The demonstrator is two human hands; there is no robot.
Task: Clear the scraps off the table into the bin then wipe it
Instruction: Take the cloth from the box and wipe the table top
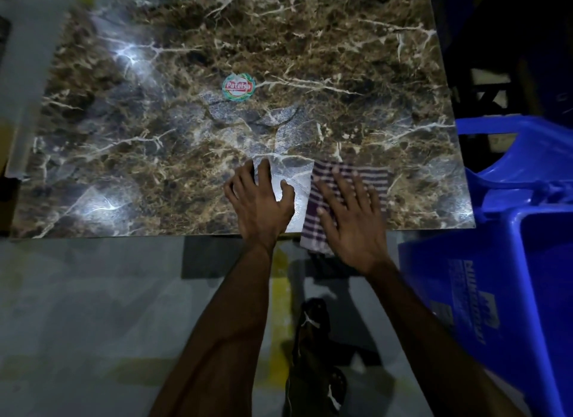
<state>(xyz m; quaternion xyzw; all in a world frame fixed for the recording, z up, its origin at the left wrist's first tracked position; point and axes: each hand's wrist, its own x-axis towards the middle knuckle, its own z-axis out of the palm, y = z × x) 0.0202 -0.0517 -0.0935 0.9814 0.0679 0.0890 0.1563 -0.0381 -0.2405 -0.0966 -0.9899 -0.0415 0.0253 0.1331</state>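
No scraps visible on the table [310, 60], so clearing looks done and wiping under way, with the bin [496, 277] just right of the table, the cloth [350, 181] at the table's near edge, right hand [350, 218] spread flat on it, left hand [263, 202] open on the table beside.

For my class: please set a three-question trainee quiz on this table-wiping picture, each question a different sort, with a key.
1. True or false: the right hand lies flat on the checked cloth.
2. Where is the blue bin? A) left of the table B) right of the table C) on it
3. Fill in: the left hand rests on the ____.

Key: 1 true; 2 B; 3 table.
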